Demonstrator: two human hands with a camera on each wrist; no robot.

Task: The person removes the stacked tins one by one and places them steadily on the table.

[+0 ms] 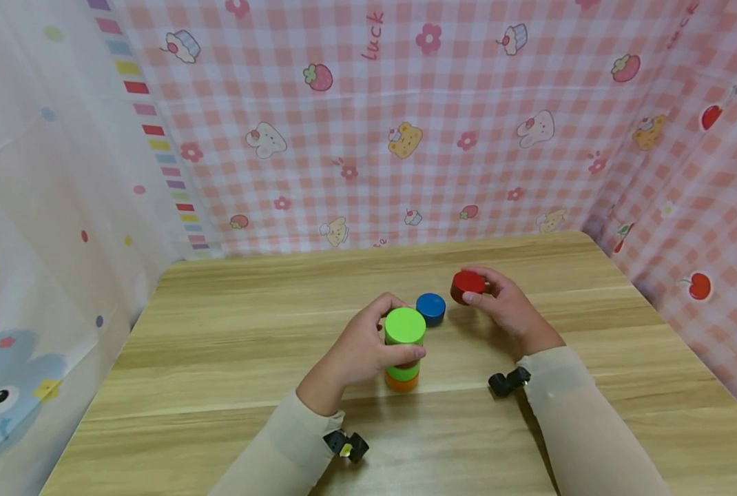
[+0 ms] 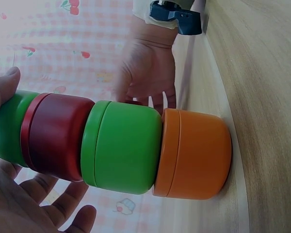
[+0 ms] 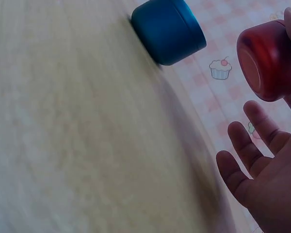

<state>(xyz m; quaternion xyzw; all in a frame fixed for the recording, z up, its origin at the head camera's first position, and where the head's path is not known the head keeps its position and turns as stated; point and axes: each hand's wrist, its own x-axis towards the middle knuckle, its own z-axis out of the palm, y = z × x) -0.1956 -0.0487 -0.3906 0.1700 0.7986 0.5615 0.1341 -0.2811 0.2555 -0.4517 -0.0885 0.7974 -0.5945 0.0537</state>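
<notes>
A stack of small round lidded tins stands on the table. Its orange tin [image 2: 199,153] is at the bottom, then a green tin [image 2: 123,145], a dark red tin [image 2: 58,136] and another green tin [image 1: 405,326] on top. My left hand [image 1: 361,348] grips that top green tin between thumb and index finger, its other fingers spread beside the stack. Behind and to the right of the stack sits a blue tin [image 1: 431,308]. Farther right, my right hand [image 1: 516,311] pinches a bright red tin [image 3: 269,60], raised off the table, its other fingers loose.
The wood-grain table [image 1: 232,358] reaches back to a pink checked cloth [image 1: 368,138] hanging behind it. A pale cloth [image 1: 65,207] hangs at the left. Small black devices [image 1: 346,446] are strapped to both wrists.
</notes>
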